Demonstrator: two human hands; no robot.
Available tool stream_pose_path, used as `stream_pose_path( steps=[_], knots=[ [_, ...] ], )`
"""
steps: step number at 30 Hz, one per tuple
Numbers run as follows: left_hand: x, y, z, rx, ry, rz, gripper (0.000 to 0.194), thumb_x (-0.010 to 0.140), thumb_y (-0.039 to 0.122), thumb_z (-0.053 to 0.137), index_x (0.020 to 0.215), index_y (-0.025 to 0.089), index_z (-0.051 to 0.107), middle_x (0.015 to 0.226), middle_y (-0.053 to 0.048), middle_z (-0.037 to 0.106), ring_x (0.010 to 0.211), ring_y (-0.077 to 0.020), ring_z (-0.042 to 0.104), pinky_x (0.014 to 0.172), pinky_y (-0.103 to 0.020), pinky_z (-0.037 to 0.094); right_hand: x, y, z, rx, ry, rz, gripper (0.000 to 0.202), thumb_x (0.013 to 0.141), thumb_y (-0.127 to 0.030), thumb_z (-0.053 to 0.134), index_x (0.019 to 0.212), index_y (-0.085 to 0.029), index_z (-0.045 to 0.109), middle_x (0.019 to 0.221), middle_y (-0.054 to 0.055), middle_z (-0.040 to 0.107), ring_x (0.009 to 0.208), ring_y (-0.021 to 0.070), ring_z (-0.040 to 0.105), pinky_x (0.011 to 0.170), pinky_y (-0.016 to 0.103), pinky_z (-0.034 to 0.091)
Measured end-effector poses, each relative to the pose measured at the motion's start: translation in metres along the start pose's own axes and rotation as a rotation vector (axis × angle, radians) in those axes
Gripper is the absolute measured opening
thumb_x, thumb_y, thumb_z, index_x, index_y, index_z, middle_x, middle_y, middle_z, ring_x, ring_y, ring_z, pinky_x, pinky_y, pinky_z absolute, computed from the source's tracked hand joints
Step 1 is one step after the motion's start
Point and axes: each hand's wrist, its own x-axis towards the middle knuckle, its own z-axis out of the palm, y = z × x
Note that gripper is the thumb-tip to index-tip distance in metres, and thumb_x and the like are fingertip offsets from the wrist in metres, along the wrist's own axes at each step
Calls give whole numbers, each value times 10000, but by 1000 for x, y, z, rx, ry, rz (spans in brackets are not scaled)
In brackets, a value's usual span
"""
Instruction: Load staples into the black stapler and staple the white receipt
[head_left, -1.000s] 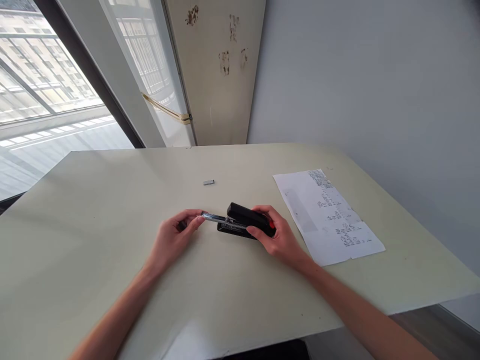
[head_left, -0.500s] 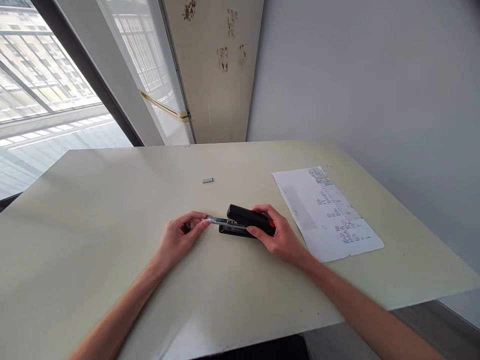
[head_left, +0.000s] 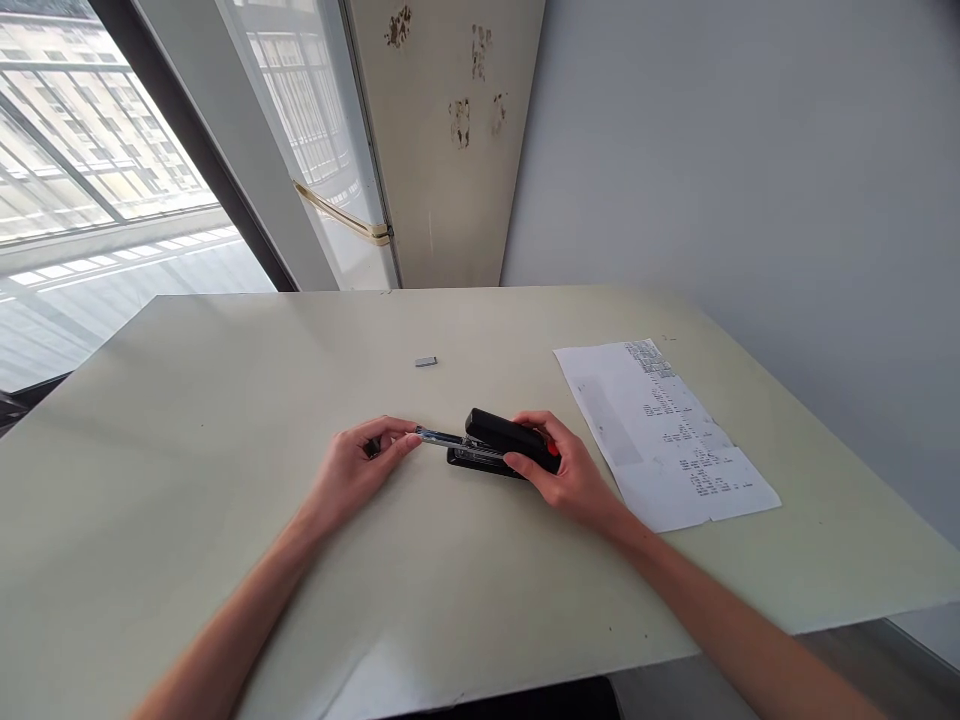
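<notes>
A black stapler point(head_left: 504, 432) is held over the table, its top arm raised a little from its base. My right hand point(head_left: 568, 465) is closed around its back end, beside a small red part point(head_left: 553, 448). From the stapler's front a shiny metal staple tray point(head_left: 442, 438) sticks out to the left. Thumb and fingertips of my left hand point(head_left: 369, 460) pinch the outer end of this tray. Something small and dark shows between the left fingers; I cannot make out what it is. Beyond the hands lies a small grey strip of staples point(head_left: 426, 362).
On the right of the pale table point(head_left: 225, 500) lies a printed sheet of paper point(head_left: 660, 435) with a torn edge. A white fridge-like cabinet point(head_left: 450, 200) with a gold handle stands behind the table, next to a grey wall point(head_left: 712, 150). Windows are at the left.
The staple tray sticks out slightly further from the stapler, with my left hand farther from it. The whole view has shifted a little. Both hands keep their holds.
</notes>
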Motion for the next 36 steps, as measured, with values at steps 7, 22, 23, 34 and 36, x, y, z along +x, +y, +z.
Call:
stream_pose_path(
  steps=[7,22,23,34,36],
  knots=[
    [-2,-2,10,40,-24,32,418,938,604,647,952,226,823,643,23,507,605,-127,352,553,-267,277,-1,3,2,-17,9,-11,301,935,-418,721,1178,-277,613,1101,52,707,974,237,681,839,380,584],
    [-13,-11,26,201,-31,279,482,1030,479,542,1388,197,701,830,8,584,569,-97,435,611,-255,444,-3,4,6,-132,89,-67,270,934,-390,716,1161,-276,624,1073,52,731,942,243,693,803,381,574],
    [-13,-11,26,226,-30,292,490,1025,476,544,1397,194,694,827,8,584,572,-99,443,620,-258,453,-3,4,6,-130,88,-66,272,934,-390,716,1162,-275,624,1077,53,733,949,244,695,808,383,576],
    [-18,-9,34,437,-23,380,564,981,392,552,1483,148,634,753,2,562,649,-153,530,689,-285,494,-5,6,8,-144,66,-113,260,936,-364,713,1160,-273,616,1090,56,741,973,252,701,851,404,577],
    [-19,-9,35,460,-25,383,572,984,381,537,1501,151,615,765,-2,573,656,-154,527,695,-284,496,-5,5,8,-145,68,-106,262,936,-365,714,1160,-273,616,1100,58,742,979,255,703,844,404,576]
  ],
)
